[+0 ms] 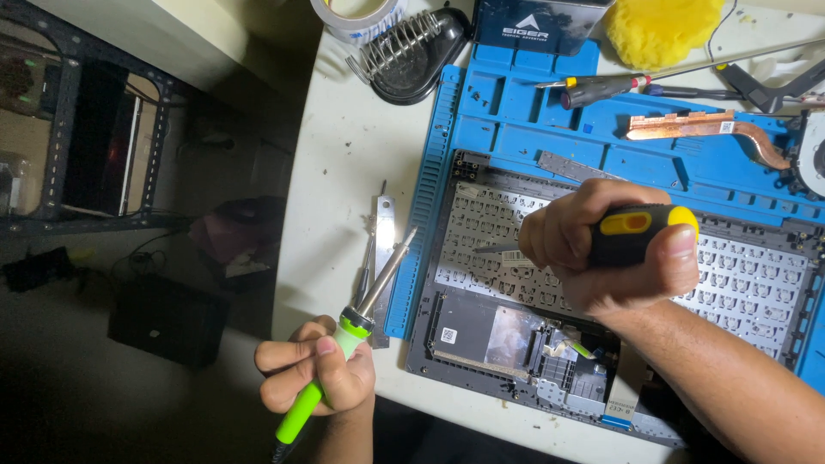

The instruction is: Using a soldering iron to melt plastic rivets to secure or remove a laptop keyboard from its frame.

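Left hand [316,374]: fingers curled tight around the bright green rubber-sleeved grip of a soldering iron [344,348], thumb pressed on top. Its bare metal barrel and tip angle up and to the right, held off the pale tabletop [344,146], just beside the edge of the blue silicone repair mat [516,120].

Right hand [601,249]: fist closed on the black-and-yellow handle of a screwdriver [632,232], thumb capping the yellow end. The thin dark shaft points left, its tip over the opened grey laptop palmrest shell [481,344], which lies on the mat with the keyboard's metal backing plate facing up.

Handling judgement: iron looks light and stiff; take hold only on the green sleeve, the metal end may be hot. Screwdriver rigid, handle probably grippy. Shell is thin plastic with ribbon cables, likely fragile; lift by its edges.

Around: flat steel tweezers [384,249] lie near the iron's tip; a copper heat pipe [705,129], spare screwdrivers, a coiled-wire iron stand [404,47] and a yellow fluffy pad [662,26] sit farther back.
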